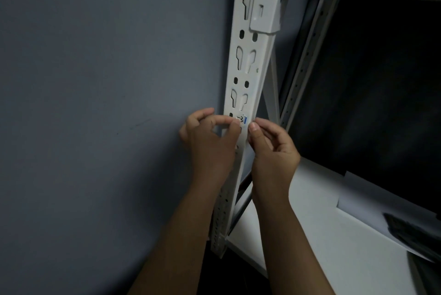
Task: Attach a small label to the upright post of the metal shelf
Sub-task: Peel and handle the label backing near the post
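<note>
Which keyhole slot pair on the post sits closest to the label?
The lowest visible pair, directly above the label on the post; the other pairs sit higher up.

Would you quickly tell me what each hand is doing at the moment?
Left hand: fingertips pinch the small label against the upright post.
Right hand: fingers curled beside the label's blue edge; whether it touches cannot be told.

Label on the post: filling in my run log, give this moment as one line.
step: sticking label | surface: post | left hand: pinching label | right hand: beside label | attached: unclear
</note>
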### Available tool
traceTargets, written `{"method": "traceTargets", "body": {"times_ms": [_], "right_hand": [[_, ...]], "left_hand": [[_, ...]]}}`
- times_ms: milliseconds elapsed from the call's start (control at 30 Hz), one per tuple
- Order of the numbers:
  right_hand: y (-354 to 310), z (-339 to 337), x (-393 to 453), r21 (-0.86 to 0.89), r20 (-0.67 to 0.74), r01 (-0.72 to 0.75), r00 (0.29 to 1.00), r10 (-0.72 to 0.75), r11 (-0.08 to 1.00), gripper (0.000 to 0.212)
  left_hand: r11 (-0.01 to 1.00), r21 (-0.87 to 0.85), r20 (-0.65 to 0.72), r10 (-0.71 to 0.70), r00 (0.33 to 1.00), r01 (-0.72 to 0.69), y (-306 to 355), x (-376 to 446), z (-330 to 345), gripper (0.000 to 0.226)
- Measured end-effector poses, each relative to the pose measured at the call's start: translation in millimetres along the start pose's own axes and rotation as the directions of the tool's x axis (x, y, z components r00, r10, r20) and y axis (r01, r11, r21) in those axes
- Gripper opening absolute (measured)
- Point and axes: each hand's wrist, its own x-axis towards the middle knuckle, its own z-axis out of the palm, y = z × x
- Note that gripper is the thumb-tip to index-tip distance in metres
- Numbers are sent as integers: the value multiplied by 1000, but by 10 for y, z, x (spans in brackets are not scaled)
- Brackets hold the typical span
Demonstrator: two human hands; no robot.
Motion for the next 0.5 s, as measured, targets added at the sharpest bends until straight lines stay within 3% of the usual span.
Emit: {"method": "traceTargets", "body": {"times_ms": [233, 500], "right_hand": [[5, -13, -11, -17, 5, 8, 1000, -8, 1000, 14], [-9, 0, -17, -3, -2, 4, 1000, -4, 1000, 14]], "left_hand": [[998, -30, 54, -54, 997, 56, -12, 110, 22, 29], [985, -121, 94, -111, 989, 122, -14, 112, 20, 13]]}}
